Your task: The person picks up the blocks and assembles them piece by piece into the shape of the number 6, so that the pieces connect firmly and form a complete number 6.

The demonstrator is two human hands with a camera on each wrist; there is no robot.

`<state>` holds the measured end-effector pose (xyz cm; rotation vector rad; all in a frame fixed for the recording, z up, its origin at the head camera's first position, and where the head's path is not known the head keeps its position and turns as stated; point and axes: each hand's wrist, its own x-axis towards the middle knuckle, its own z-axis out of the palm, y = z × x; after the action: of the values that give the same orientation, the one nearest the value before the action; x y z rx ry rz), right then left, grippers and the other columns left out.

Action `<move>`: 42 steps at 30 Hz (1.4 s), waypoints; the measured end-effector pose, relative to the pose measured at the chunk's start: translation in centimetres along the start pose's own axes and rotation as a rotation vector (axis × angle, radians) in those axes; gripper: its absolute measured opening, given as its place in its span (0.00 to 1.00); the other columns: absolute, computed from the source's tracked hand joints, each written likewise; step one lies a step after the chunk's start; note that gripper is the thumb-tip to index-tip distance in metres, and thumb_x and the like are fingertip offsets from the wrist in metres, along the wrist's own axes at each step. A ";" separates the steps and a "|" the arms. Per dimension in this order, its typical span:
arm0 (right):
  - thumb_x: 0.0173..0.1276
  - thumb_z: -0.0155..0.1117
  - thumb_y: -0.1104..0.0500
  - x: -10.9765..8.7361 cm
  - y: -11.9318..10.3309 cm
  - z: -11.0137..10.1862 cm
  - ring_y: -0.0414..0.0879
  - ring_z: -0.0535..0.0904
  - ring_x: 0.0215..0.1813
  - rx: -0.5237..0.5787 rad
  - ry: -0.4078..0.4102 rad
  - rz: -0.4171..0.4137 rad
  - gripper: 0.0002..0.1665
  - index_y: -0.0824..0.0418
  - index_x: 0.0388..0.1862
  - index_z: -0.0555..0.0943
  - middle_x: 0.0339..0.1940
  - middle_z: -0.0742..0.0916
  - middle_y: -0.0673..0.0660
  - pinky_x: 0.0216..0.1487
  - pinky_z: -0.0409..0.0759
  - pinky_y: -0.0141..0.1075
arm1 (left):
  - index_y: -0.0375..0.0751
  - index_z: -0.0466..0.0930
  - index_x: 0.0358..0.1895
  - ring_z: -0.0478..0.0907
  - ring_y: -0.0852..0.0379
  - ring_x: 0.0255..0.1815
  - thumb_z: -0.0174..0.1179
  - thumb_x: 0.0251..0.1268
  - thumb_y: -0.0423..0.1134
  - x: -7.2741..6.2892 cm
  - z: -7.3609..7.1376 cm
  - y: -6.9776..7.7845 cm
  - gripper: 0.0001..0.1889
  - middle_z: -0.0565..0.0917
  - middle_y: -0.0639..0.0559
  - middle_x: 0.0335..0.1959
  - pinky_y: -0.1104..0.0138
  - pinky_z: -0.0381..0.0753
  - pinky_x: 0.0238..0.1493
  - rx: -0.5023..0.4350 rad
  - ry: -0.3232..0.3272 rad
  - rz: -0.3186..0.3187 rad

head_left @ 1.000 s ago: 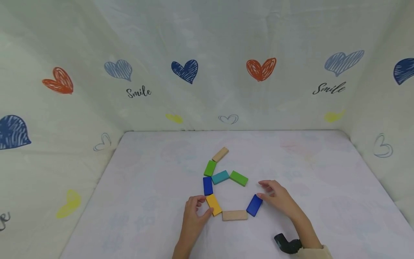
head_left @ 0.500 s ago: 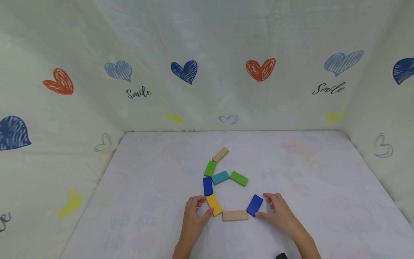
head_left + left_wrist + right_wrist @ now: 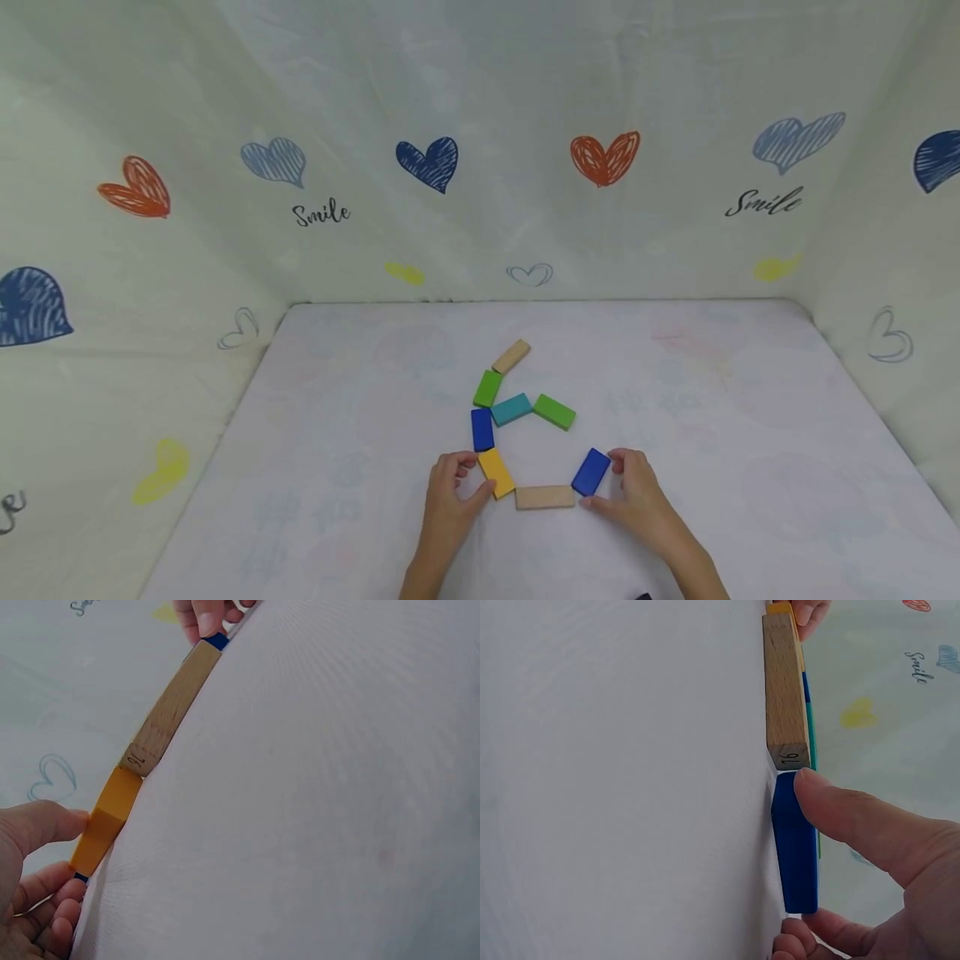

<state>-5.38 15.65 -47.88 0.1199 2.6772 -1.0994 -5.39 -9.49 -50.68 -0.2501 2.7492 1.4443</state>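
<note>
My left hand (image 3: 447, 496) holds a yellow wooden block (image 3: 497, 473) between thumb and index finger at its two ends. On the right, my right hand (image 3: 637, 496) spans a blue block (image 3: 591, 472), the thumb at its near end and the index finger at its far end. In the right wrist view the thumb presses the corner of this blue block (image 3: 795, 847). A natural wood block (image 3: 544, 497), marked 16 in the wrist views, lies between the yellow and blue ones, its ends close against both.
A curved row continues up from the yellow block: a second blue block (image 3: 482, 430), a green block (image 3: 487, 388) and a natural block (image 3: 512, 356). A teal block (image 3: 512, 409) and another green block (image 3: 554, 412) branch right. Behind the white table (image 3: 337, 400) hangs a heart-printed curtain (image 3: 510, 100).
My right hand has come down from the blue block's upper right side, its thumb now at the block's near end. The left hand has stayed on the yellow block.
</note>
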 end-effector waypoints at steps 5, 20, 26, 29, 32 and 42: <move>0.45 0.77 0.54 0.0 0.1 0.1 0.49 0.70 0.45 -0.015 0.000 -0.010 0.44 0.72 0.55 0.65 0.45 0.73 0.61 0.48 0.73 0.43 | 0.48 0.73 0.47 0.65 0.62 0.43 0.68 0.51 0.44 0.1 0.0 0.1 0.20 0.73 0.58 0.42 0.65 0.71 0.47 0.004 -0.009 -0.012; 0.49 0.74 0.51 -0.1 0.4 -0.2 0.45 0.69 0.42 -0.018 0.008 -0.022 0.41 0.67 0.56 0.67 0.43 0.73 0.55 0.41 0.71 0.34 | 0.47 0.73 0.47 0.66 0.62 0.43 0.68 0.51 0.43 0.2 0.0 0.0 0.20 0.73 0.58 0.42 0.65 0.71 0.47 0.003 -0.002 -0.004; 0.49 0.75 0.53 0.1 0.3 -0.4 0.43 0.70 0.40 0.021 0.035 -0.057 0.40 0.66 0.57 0.67 0.39 0.76 0.53 0.39 0.71 0.31 | 0.47 0.73 0.47 0.66 0.62 0.43 0.68 0.51 0.43 0.1 -0.1 0.0 0.20 0.73 0.58 0.41 0.65 0.72 0.47 0.011 0.000 -0.007; 0.47 0.76 0.55 0.3 0.3 -0.7 0.41 0.70 0.38 0.056 0.052 -0.096 0.39 0.66 0.55 0.69 0.36 0.76 0.52 0.37 0.71 0.29 | 0.47 0.73 0.47 0.66 0.62 0.43 0.68 0.51 0.43 0.1 -0.1 0.1 0.20 0.73 0.58 0.42 0.65 0.72 0.47 0.012 -0.004 -0.009; 0.46 0.76 0.56 0.6 0.5 -0.7 0.40 0.70 0.36 0.060 0.057 -0.131 0.38 0.66 0.55 0.70 0.34 0.76 0.51 0.36 0.71 0.29 | 0.47 0.73 0.47 0.66 0.62 0.43 0.68 0.51 0.43 0.0 -0.1 0.1 0.20 0.73 0.58 0.42 0.64 0.72 0.48 0.011 -0.007 -0.013; 0.48 0.75 0.57 2.0 0.5 -1.0 0.39 0.69 0.33 -0.003 0.004 -0.194 0.38 0.65 0.58 0.71 0.31 0.75 0.50 0.33 0.70 0.29 | 0.47 0.73 0.47 0.66 0.62 0.43 0.68 0.51 0.44 0.2 0.0 0.0 0.20 0.73 0.57 0.42 0.64 0.72 0.48 0.001 -0.008 -0.014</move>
<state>-7.42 16.63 -48.08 -0.1408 2.7399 -1.1504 -5.54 -9.52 -50.67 -0.2630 2.7361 1.4368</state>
